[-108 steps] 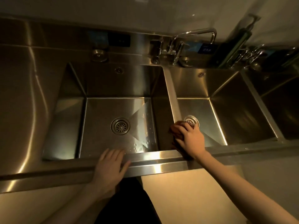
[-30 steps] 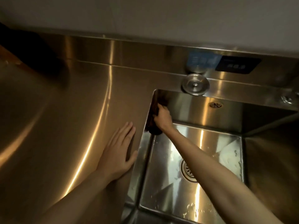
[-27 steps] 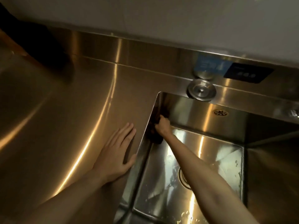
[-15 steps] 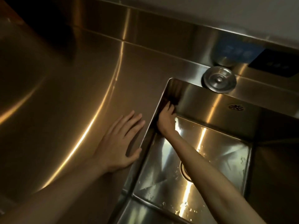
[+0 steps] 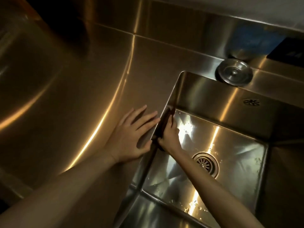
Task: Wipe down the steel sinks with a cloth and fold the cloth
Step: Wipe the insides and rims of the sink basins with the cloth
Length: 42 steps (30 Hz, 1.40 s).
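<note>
Steel basin floor [image 5: 233, 163]: water drops are seen scattered near the round drain [image 5: 206, 164].
Left hand [image 5: 131, 137]: laid flat on the steel counter [image 5: 65, 104], fingers spread wide, just beside the sink's left rim.
Right hand [image 5: 168, 134]: pressed against the sink's left inner wall, with the cloth pinned under it.
Cloth [image 5: 162, 124]: dark, apparently bunched along that wall; its outline is poorly lit.
Far rim: a round metal cap [image 5: 235, 72] is set behind the sink.
</note>
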Each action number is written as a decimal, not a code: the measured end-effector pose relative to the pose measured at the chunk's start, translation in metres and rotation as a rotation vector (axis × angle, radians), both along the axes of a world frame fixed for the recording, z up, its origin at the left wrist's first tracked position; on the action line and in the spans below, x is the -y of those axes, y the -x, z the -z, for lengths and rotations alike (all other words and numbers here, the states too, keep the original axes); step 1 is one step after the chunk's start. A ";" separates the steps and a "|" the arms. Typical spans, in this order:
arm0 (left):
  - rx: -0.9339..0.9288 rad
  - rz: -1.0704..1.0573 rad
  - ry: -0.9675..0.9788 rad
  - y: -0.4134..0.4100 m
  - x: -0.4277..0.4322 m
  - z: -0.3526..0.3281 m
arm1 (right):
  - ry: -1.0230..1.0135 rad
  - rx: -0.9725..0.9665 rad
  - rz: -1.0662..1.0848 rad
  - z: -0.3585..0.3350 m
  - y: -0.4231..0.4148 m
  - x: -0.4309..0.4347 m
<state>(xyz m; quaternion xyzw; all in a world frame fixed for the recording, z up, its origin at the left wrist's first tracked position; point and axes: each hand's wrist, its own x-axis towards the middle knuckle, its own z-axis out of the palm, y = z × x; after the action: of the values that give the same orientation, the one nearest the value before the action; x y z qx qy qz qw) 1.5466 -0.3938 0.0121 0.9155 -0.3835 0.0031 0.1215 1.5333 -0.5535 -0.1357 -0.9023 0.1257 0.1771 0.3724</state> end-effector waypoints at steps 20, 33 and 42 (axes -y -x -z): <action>-0.008 -0.022 0.055 0.001 -0.001 0.005 | 0.013 -0.293 -0.059 0.033 0.086 -0.060; 0.005 -0.051 0.012 0.003 0.000 0.007 | -0.214 -0.400 -0.102 0.018 0.142 -0.090; 0.018 -0.046 0.001 0.001 0.001 0.005 | -0.280 -0.158 -0.491 -0.038 0.162 -0.040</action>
<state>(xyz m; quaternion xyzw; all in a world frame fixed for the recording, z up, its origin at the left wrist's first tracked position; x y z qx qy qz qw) 1.5457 -0.3945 0.0068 0.9240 -0.3634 0.0143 0.1186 1.3711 -0.5132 -0.0981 -0.8291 -0.0932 0.3472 0.4283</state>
